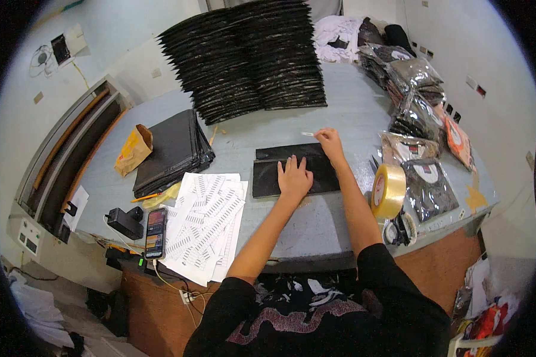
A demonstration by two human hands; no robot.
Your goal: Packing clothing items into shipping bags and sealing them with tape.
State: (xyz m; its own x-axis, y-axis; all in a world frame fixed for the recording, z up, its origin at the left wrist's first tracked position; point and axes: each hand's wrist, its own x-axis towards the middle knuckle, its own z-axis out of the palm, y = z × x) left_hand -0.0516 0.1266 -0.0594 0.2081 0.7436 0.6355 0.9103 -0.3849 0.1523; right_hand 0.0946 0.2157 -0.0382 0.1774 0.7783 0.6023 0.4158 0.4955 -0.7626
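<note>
Flat on the table in front of me lies a folded black sheet point(266, 178), apparently plastic, with a fold line running across its upper part. My left hand point(295, 177) presses down on its middle, fingers spread. Just beyond the sheet's far right corner, my right hand point(329, 144) is closed in a pinch on a small white strip point(308, 134), which sticks out to the left of the fingertips. To the left of the sheet, white papers point(205, 220) printed with rows of small dark marks are spread in an overlapping heap.
Tall stacks of black packets point(250, 59) stand at the back. Left are black flat bags point(171, 149), a paper bag point(135, 149), a phone point(155, 233) and a black device point(125, 222). Right are a tape roll point(389, 191), scissors point(375, 163) and clear-bagged garments point(426, 184).
</note>
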